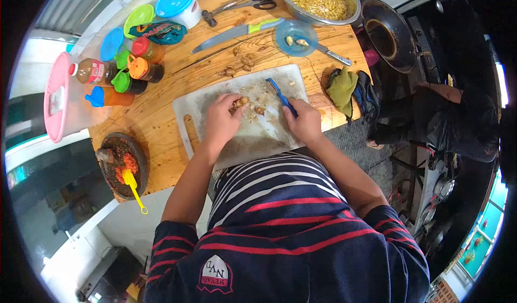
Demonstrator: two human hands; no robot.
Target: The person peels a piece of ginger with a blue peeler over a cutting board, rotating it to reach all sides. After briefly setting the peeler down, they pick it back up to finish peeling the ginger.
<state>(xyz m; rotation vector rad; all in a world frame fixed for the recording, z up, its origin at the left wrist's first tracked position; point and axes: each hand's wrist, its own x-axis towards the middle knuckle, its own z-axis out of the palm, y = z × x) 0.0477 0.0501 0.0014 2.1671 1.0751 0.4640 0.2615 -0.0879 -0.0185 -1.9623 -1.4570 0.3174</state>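
My left hand (222,119) pinches a knobbly brown root piece (240,103), which looks like ginger, over the white cutting board (215,147). In my right hand (303,121) is a blue-handled peeler (277,90), its head pointing up and away from me. Between the hands a second brown root piece (259,110) lies on the board among small peel scraps. Beyond the board's far edge sit several unpeeled roots (245,63). A small clear bowl (281,31) holds pale pieces, with a paring knife (334,55) resting across it.
A large knife (221,38), hammer (210,16) and scissors (263,1) lie at the back. A metal bowl (353,13) of yellowish food stands back right. Sauce bottles (97,71) crowd the left. A stone mortar (142,160) holds red paste. Cloths (342,90) hang at the right edge.
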